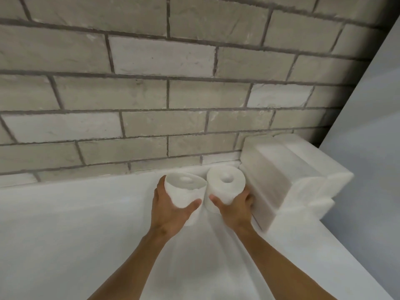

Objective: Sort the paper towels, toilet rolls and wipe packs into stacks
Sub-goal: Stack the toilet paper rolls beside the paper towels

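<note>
The fingers of the left hand are hidden behind 1 toilet roll, those of the right hand behind the other roll. The wrapped packs are washed out and blurred; their kind cannot be told. Both forearms are cut off by the bottom edge.

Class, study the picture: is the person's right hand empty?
No: the right hand curls around an upright white toilet roll, next to the wrapped packs.
</note>
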Action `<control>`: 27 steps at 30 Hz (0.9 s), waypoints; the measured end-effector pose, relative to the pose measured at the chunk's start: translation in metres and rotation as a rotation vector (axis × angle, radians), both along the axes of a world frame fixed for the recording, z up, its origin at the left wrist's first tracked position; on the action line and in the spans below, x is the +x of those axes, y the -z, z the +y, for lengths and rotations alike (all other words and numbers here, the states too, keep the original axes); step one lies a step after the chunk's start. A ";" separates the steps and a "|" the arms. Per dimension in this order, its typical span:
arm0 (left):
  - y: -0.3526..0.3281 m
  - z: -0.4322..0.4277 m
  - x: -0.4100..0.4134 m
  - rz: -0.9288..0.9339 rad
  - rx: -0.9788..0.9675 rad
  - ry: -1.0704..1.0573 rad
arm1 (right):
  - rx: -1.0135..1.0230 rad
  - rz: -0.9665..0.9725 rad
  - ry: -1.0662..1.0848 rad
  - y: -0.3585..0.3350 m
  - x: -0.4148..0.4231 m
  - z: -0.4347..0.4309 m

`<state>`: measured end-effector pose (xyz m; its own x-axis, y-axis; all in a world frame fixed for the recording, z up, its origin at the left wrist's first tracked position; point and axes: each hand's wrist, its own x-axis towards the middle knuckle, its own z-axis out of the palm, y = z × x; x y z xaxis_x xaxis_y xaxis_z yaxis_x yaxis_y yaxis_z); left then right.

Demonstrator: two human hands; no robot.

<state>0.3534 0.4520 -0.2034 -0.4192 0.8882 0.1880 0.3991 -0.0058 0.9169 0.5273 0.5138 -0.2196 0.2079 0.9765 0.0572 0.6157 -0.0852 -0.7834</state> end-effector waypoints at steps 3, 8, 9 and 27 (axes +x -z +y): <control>0.011 0.000 0.008 -0.006 -0.033 0.008 | 0.033 -0.012 0.052 0.007 0.001 -0.008; 0.024 -0.006 0.017 0.044 -0.133 0.057 | 0.167 0.258 0.086 0.006 0.002 -0.023; 0.024 -0.006 0.019 0.046 -0.147 0.057 | 0.185 0.286 0.101 0.005 0.002 -0.024; 0.014 -0.006 0.025 0.047 -0.217 0.115 | 0.090 0.270 0.056 -0.003 0.003 -0.032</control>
